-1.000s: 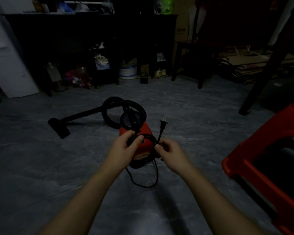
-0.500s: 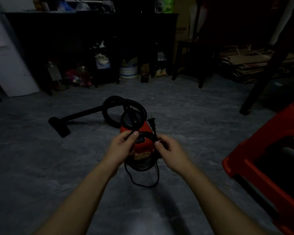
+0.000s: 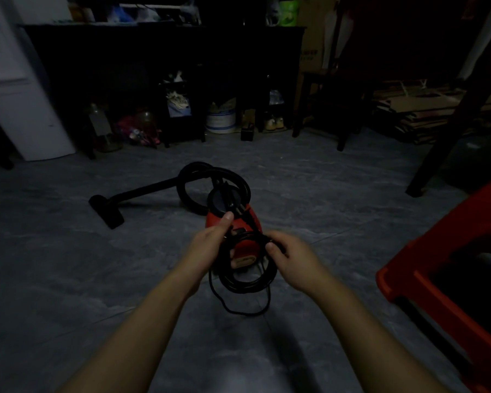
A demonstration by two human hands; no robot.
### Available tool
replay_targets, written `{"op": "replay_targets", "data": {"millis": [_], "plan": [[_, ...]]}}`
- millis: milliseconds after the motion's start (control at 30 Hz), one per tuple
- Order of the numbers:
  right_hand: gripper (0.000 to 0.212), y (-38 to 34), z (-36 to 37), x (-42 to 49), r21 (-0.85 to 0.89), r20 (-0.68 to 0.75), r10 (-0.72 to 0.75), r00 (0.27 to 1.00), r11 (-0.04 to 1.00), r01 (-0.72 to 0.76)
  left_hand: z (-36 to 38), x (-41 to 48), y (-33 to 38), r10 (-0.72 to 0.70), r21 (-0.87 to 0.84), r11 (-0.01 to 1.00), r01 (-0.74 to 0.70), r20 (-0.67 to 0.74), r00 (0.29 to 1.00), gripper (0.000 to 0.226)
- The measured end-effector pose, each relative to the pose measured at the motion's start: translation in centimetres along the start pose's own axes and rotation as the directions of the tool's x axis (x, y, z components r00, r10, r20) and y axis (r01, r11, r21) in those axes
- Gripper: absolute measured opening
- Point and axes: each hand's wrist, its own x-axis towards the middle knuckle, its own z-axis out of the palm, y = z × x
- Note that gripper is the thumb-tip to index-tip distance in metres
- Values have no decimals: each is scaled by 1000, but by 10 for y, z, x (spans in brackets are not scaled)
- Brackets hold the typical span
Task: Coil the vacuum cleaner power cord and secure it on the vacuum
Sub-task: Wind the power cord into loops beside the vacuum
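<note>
Now the coiling looks nearly done: you hold the cord (image 3: 247,287) with both hands, just in front of the vacuum (image 3: 254,222) on the floor (image 3: 68,279). Your left hand (image 3: 210,246) grips the coil's left side, your right hand (image 3: 294,260) pinches its right side; one loose loop hangs below. Next, I think, fix it on the vacuum without loosening.

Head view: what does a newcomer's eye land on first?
The two hands at centre: left hand and right hand each grip a side of the coiled black cord, held in front of the red vacuum. Next, the red stool at the right edge, and the black hose and nozzle lying left of the vacuum.
</note>
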Motion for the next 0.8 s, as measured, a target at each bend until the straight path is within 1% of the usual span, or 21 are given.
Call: {"op": "replay_targets", "data": {"millis": [67, 267, 367, 467, 533, 600, 700, 800], "plan": [[26, 1, 1, 0, -49, 6, -4, 1000, 999, 5, 1, -2, 2, -9, 13, 1000, 9, -9, 1000, 58], [32, 1, 5, -1, -177, 22, -56, 998, 982, 59, 4, -9, 5, -14, 13, 1000, 15, -68, 998, 56], [34, 1, 5, 0, -199, 16, -74, 997, 977, 76, 5, -8, 5, -25, 31, 999, 28, -107, 994, 53], [31, 1, 3, -1, -173, -8, -54, 999, 984, 52, 6, -3, 4, -32, 34, 999, 36, -127, 991, 43], [26, 1, 1, -2, -109, -25, -14, 1000, 994, 12, 7, 0, 2, -23, 33, 999, 27, -116, 993, 37], [25, 1, 0, -2, -42, -37, 8, 999, 999, -10, 6, 2, -1, -6, 69, 997, 13, -108, 994, 32], [23, 3, 1, -2, 20, -41, 34, 999, 999, -33, 4, 4, -3, 9, 60, 998, -3, -95, 995, 33], [24, 5, 3, 0, 10, -53, 32, 998, 999, -32, 5, 3, -2, -6, 48, 999, 9, -60, 998, 37]]}}
